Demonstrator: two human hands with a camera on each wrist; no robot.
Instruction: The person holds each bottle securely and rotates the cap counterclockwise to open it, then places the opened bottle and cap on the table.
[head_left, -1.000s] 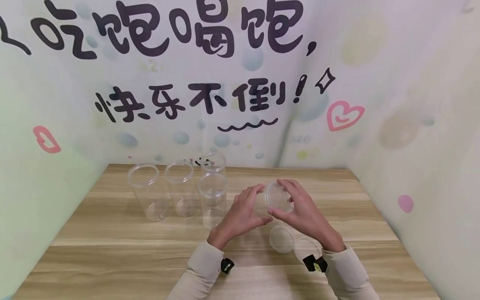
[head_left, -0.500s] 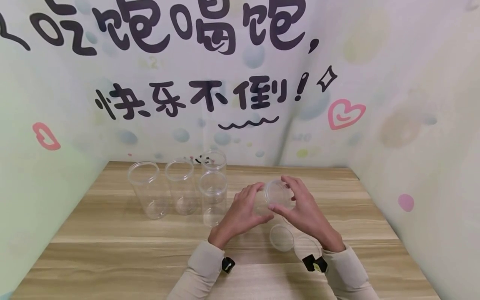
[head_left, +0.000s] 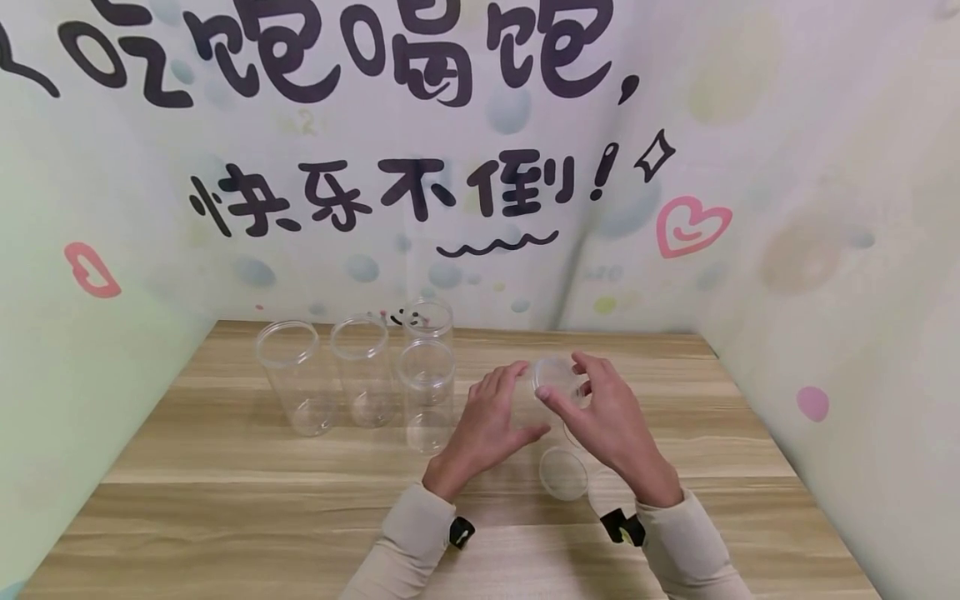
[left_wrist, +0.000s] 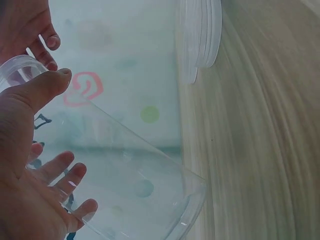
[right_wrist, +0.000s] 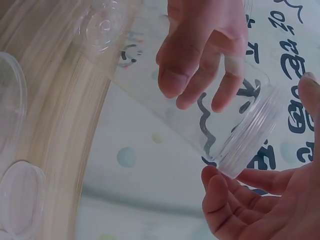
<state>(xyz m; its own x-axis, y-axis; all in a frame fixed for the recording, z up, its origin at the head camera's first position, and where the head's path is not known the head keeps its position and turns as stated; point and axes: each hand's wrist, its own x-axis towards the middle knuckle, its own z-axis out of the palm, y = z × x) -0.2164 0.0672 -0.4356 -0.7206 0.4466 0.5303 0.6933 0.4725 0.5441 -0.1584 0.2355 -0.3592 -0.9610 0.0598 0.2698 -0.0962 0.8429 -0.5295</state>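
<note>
My left hand (head_left: 487, 417) holds a clear plastic jar (left_wrist: 135, 165) tilted above the table, its thumb and fingers spread round the jar's side. At the jar's mouth, my right hand (head_left: 611, 421) has its fingers curled about the clear lid (right_wrist: 252, 135). One fingertip meets the lid's edge in the right wrist view; how firmly the thumb bears on it is hard to tell. Under the hands, round clear lids lie on the wood, one lid (head_left: 564, 473) in full sight and another lid (head_left: 611, 493) partly behind the right wrist.
Several clear jars stand at the left: a far-left jar (head_left: 292, 379), a second jar (head_left: 365, 375) beside it, then a front jar (head_left: 427, 404) with a back jar (head_left: 429, 317) behind. The wooden table (head_left: 262, 517) meets a printed wall (head_left: 337, 275) at its far edge.
The right hand has turned round the lid: its thumb has moved upward and its fingers to the right. The left hand keeps the jar in nearly the same place.
</note>
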